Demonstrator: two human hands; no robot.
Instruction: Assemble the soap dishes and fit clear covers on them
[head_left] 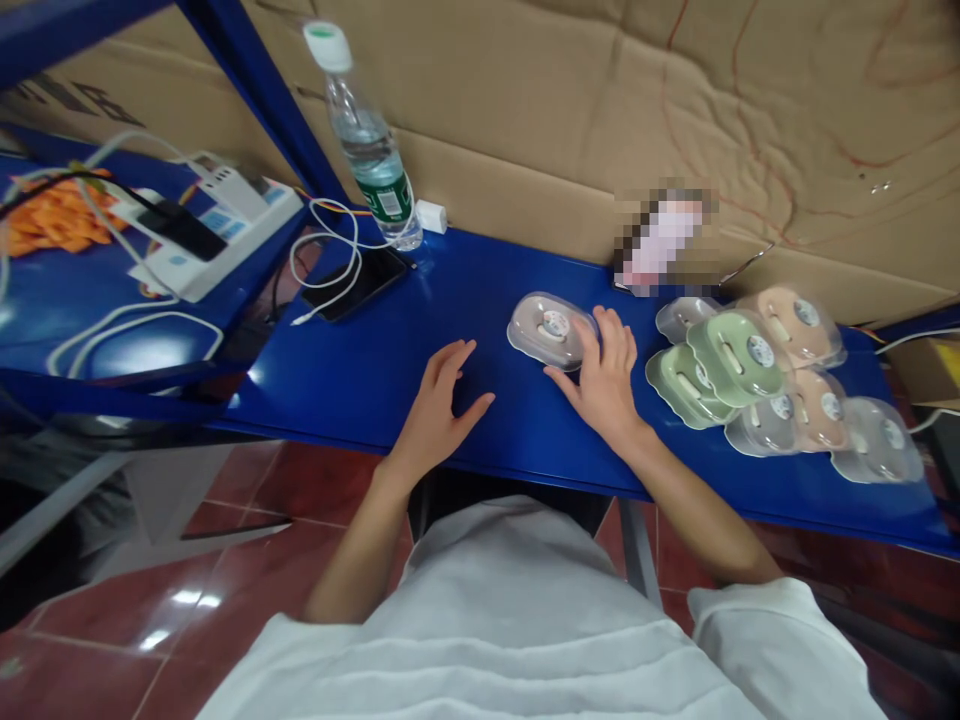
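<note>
A greyish oval container with a clear domed cover and a round sticker (545,328) lies on the blue table (480,400). My right hand (604,375) is at its right side, fingers apart, with the fingertips at or over the cover's edge; whether they press on it I cannot tell. To the left, my left hand (439,410) hovers near the table's front with thumb and fingers spread, holding nothing. Right of my right hand sits a pile of similar covered containers, among them a green one (739,355), a peach one (799,325) and a grey one (877,440).
At the back left stand a water bottle (375,165), a white charger (431,216) and a dark phone (360,285) under a white cable. A blurred-out object (660,240) leans on the cardboard (525,120). Farther left are a power strip (217,245) and orange pieces (60,215).
</note>
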